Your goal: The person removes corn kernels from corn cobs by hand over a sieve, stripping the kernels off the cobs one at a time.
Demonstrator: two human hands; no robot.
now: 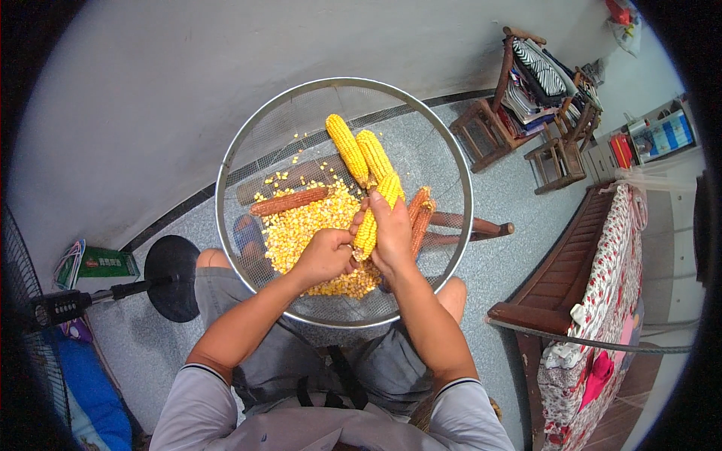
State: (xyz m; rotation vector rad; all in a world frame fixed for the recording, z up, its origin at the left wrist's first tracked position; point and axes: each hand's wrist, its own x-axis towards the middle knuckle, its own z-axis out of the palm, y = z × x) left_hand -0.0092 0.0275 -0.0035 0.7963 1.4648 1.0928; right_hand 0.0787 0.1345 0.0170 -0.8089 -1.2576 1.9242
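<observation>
A yellow ear of corn (368, 230) is gripped in my right hand (396, 234), with the thumb along its side. My left hand (326, 255) is curled at the ear's lower end, its fingertips against it. Both hands are over a round wire-mesh sieve (466, 169) with a metal rim. Beyond them lie two more full ears, a left one (346, 147) and a right one (374, 153). Loose corn kernels (307, 225) cover much of the mesh. One bare reddish cob (289, 202) rests on the left, and more bare cobs (422, 225) are beside my right hand.
A fan stand with a round black base (171, 278) is at left, near a green box (107, 264). Wooden chairs (496, 132) stacked with papers and cloth stand at the upper right. A wooden bed frame (555, 265) with floral bedding (598, 287) is on the right.
</observation>
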